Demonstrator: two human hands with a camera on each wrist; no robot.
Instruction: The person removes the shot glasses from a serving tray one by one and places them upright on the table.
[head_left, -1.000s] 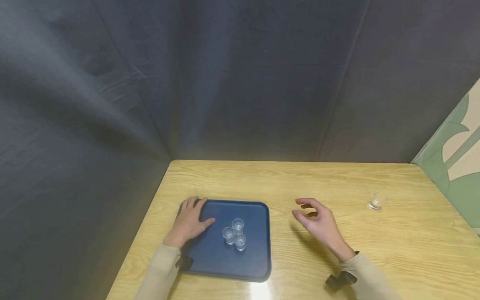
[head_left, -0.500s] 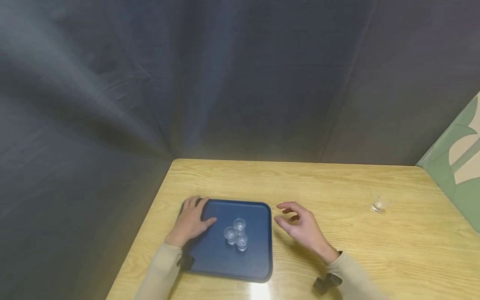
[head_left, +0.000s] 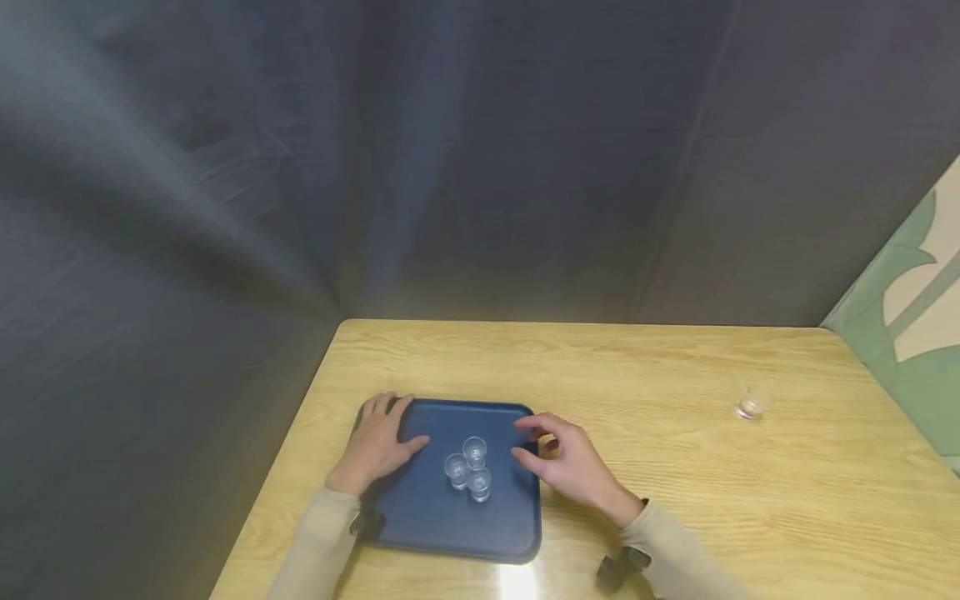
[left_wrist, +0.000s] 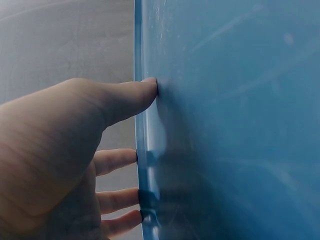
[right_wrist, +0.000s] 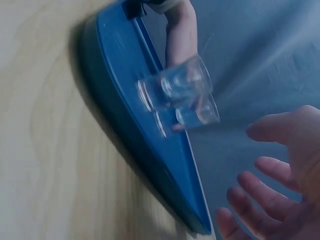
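A dark blue tray (head_left: pixel 423 521) lies on the wooden table. Three small clear shot glasses stand in a tight cluster on it: a far glass (head_left: pixel 475 452), a left glass (head_left: pixel 457 472) and a near glass (head_left: pixel 479 484). My left hand (head_left: pixel 375 450) is at the tray's left side; in the left wrist view its thumb (left_wrist: pixel 130 97) lies over the rim and the fingertips touch the outer edge. Over the tray's right edge hovers my right hand (head_left: pixel 573 467), thumb and fingers apart, holding nothing. In the right wrist view, overlapping shot glasses (right_wrist: pixel 175 85) show beyond its fingers.
Far to the right on the wooden table (head_left: pixel 675 358) there is another clear glass (head_left: pixel 748 407). Dark cloth (head_left: pixel 525 167) hangs behind the table and along its left side. Green and beige patterned fabric (head_left: pixel 885 317) borders the right.
My right hand has moved left from the bare table to above the tray's right edge. The left hand, tray and glasses have stayed in place.
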